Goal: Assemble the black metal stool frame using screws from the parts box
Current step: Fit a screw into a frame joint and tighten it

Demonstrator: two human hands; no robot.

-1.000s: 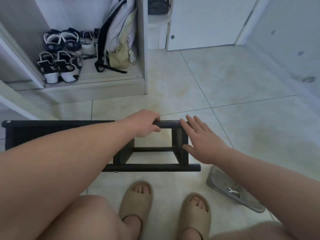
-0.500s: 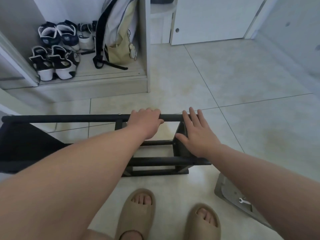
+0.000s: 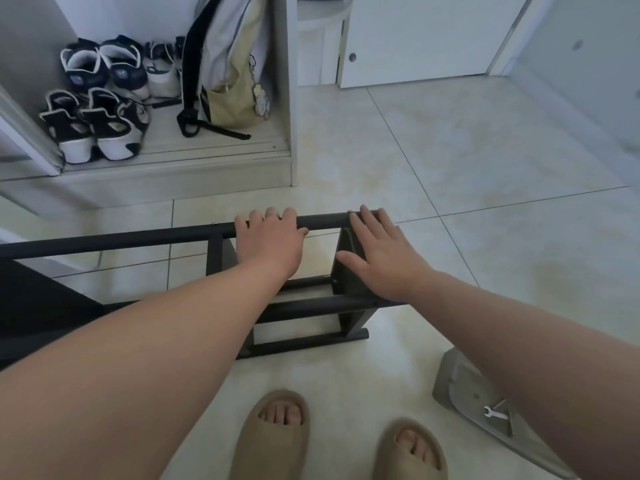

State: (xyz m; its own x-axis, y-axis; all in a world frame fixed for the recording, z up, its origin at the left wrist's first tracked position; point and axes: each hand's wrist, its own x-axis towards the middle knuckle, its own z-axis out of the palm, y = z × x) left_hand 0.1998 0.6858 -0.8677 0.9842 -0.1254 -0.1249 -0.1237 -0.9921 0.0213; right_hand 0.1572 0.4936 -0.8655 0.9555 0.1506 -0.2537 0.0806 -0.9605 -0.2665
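Nearest, in front of the frame: a pair of tan foam slide sandals (image 3: 273, 434) worn on the person's feet, toes towards the frame.

Right of and nearer than the frame: a grey plastic parts box (image 3: 453, 375) on the floor, partly covered by the right forearm. A small silver flat wrench (image 3: 495, 414) lies inside it.

Black metal stool frame (image 3: 311, 303): stands on the pale tiled floor (image 3: 485, 168). Its long axis runs left to right, with the near end at the right and the far end running out of view at the left. The left forearm hides part of its lower rails.

Left hand (image 3: 273, 244): fingers curled over the frame's top tube, gripping it.

Right hand (image 3: 384, 258): fingers straight and spread, palm flat against the frame's right end upright, fingertips at the top tube.

Beyond the frame, left: an open pale wooden cabinet (image 3: 173, 168) holds navy-and-white sneakers (image 3: 100, 133) and a cream-and-black backpack (image 3: 232, 64) leaning upright.

Beyond the frame, right: a white door (image 3: 415, 36).
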